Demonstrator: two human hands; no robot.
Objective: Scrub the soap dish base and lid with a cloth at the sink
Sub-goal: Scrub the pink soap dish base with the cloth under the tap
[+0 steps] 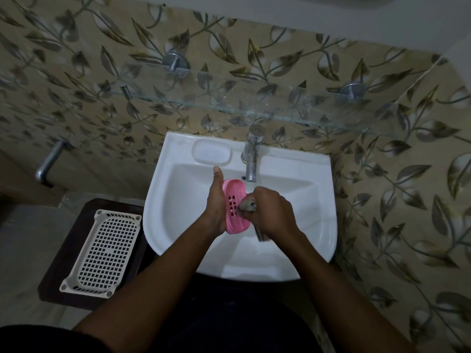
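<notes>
Over the white sink [318, 200] my left hand [215, 202] holds a pink oval soap dish part [235, 197] with a grid of slots in its middle, thumb stretched up along its far edge. My right hand [271, 212] is closed around a bunched grey cloth [248, 206], whose end presses against the slotted area of the pink part. A strip of the cloth hangs below my right wrist. I cannot tell whether the pink part is the base or the lid; no second pink part is in view.
A chrome tap [251, 154] stands at the back of the sink, its spout just above the pink part. A moulded soap recess [211, 152] lies left of it. A glass shelf [229, 108] juts out above. A white perforated tray [102, 250] rests on a dark stool to the left.
</notes>
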